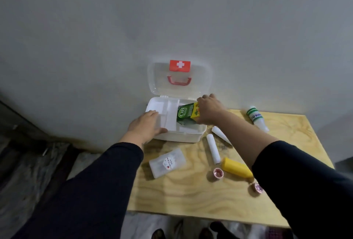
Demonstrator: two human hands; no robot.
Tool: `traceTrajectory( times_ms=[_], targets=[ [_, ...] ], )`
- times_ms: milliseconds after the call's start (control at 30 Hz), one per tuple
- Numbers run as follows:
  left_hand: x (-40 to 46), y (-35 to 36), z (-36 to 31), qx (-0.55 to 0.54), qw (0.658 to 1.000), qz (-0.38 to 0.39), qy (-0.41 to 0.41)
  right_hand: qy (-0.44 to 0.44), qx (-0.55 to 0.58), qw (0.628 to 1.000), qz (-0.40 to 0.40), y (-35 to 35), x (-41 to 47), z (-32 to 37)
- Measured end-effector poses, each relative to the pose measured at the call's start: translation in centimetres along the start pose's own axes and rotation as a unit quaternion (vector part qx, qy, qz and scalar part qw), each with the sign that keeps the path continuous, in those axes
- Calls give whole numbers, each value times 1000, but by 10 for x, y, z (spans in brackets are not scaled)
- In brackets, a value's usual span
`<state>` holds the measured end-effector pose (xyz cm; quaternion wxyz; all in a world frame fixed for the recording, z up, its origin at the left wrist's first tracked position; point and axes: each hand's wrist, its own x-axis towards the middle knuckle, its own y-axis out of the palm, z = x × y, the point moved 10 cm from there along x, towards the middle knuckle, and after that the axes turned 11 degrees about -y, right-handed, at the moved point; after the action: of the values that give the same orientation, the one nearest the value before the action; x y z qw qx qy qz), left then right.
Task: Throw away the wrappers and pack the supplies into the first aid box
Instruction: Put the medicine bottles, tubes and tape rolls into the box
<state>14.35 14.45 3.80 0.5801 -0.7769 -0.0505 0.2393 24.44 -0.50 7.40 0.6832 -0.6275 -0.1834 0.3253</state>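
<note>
A white first aid box [191, 136] stands open at the table's far left corner, its clear lid [158, 78] with a red cross label leaning on the wall. My right hand [208, 109] grips a green and yellow carton [186, 113], tilted and partly down inside the box's right side. My left hand [146, 126] grips the box's left front corner and its white inner tray [168, 113]. On the table lie two white rolls [213, 148], a yellow bottle [236, 167], two small pink tape rolls [218, 173] and a clear flat pack [167, 162].
The light wooden table [181, 196] stands against a grey wall. A white bottle with green stripes [257, 117] lies near its far right. Dark floor and plastic sheeting lie to the left. Feet show below the table's near edge.
</note>
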Motion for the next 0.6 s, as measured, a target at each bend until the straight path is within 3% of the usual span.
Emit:
traceTrajectory(
  times_ms=[600],
  targets=[
    [10,4,7,22,998,-47,40,82,159,983,-29,80,44,8]
  ],
)
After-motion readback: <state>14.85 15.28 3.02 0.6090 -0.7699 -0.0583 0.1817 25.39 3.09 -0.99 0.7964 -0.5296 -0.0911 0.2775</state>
